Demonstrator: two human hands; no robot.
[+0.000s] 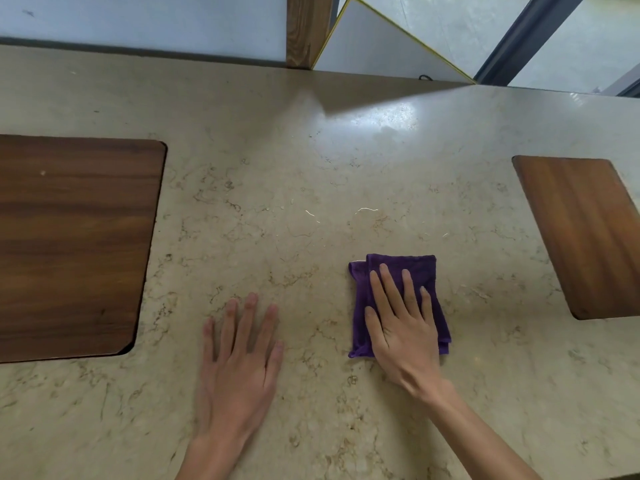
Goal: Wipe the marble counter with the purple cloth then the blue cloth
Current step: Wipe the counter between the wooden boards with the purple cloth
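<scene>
A: Head view, so where's the purple cloth [398, 303] sitting?

B: Lower right of centre on the marble desk [277, 168], folded, long axis running up the frame. The right hand [401, 327] lies flat on it, fingers spread, pressing rather than gripping.

A: And the left hand [239, 358]?

B: Flat and empty on bare marble, just left of the cloth. No blue cloth in frame, so I'd say the right one keeps wiping.

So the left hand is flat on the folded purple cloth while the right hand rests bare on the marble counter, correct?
Not quite: the hands are swapped. In the head view the right hand lies flat on the folded purple cloth, and the left hand rests bare on the marble counter.
</scene>
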